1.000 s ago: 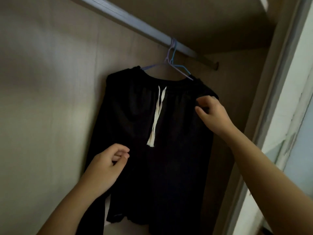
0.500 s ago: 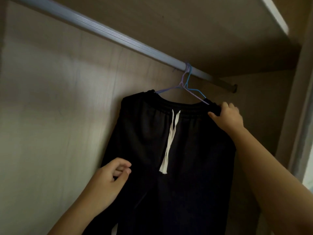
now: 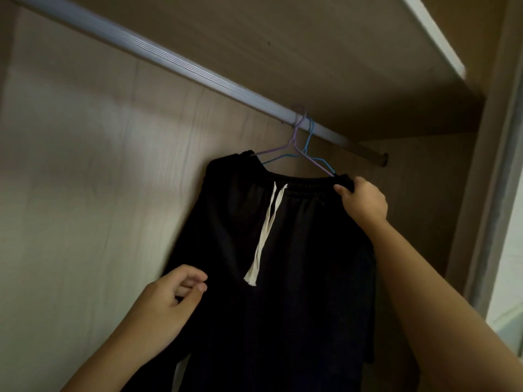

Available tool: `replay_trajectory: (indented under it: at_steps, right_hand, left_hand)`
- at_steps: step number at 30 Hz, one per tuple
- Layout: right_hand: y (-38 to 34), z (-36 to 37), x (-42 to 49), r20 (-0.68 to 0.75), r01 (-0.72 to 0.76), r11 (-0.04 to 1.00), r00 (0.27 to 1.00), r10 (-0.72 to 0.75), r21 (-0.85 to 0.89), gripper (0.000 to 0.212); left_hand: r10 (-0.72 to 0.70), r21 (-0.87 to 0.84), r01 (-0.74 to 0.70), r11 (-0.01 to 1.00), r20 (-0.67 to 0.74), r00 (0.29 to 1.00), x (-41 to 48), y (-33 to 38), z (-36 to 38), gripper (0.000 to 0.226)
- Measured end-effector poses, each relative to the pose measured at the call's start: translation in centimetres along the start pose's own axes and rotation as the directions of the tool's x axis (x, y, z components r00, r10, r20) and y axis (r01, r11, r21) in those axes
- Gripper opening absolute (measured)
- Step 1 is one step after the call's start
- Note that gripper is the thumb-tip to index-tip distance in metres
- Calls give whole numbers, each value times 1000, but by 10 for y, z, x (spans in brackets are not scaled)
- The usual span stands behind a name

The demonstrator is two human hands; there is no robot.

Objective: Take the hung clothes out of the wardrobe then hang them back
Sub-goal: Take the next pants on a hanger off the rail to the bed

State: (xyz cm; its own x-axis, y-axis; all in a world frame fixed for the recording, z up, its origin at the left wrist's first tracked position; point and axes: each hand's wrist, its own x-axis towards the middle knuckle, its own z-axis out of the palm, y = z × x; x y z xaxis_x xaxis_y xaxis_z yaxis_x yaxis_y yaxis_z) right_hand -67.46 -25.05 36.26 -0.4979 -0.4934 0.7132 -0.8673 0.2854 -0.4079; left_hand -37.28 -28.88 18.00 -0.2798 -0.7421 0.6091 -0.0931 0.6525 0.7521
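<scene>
My right hand (image 3: pixel 363 203) grips the waistband corner of the black drawstring garment (image 3: pixel 283 278), hung near the right end of the ribbed silver rail (image 3: pixel 169 60). My left hand (image 3: pixel 167 304) curls at its left edge, grip unclear. Bare rail stretches leftward.

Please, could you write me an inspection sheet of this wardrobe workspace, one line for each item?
Surface: no table; light wooden back panel of the wardrobe.
Job's things: black drawstring garment hangs from purple wire hanger and blue wire hanger, both hooked over grey ribbed metal rail.
Clutter: nothing seen.
Grips: right grip pinches the garment's waistband end; left grip curled at its left edge, hold unclear.
Cables: nothing seen.
Surroundings: pale wardrobe frame at right; dim light.
</scene>
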Motion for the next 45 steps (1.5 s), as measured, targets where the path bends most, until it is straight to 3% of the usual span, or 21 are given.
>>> replay_trajectory:
  at_steps: [2, 17, 24, 30, 37, 41, 45]
  right_hand:
    - [-5, -2, -1, -22, 3, 1000, 1000, -3, 30, 25]
    - [-18, -7, -25, -100, -21, 993, 994, 32, 116, 38]
    - [11, -6, -92, -53, -28, 982, 998, 39, 187, 34]
    - [55, -11, -175, 2, -128, 950, 991, 133, 286, 28]
    - [74, -47, -301, -18, -259, 901, 959, 283, 348, 9]
    - [62, -83, -378, -50, -310, 908, 940, 337, 281, 23]
    - [46, -134, -463, -125, -396, 887, 893, 432, 239, 16]
  left_hand:
    - [9, 8, -9, 1000, -5, 1000, 0, 2, -2, 36]
    - [-29, 5, 29, 1000, -5, 1000, -10, -5, -10, 22]
    - [-21, 57, 19, 998, 28, 999, -30, -12, -12, 21]
    - [-18, 161, 13, 987, 30, 999, -60, -27, -9, 18]
    - [90, 136, -91, 987, 19, 996, -125, -27, -4, 22]
    - [199, 93, -198, 976, -2, 980, -158, -8, 5, 28]
    - [382, 45, -384, 922, 46, 923, -192, 26, 11, 33]
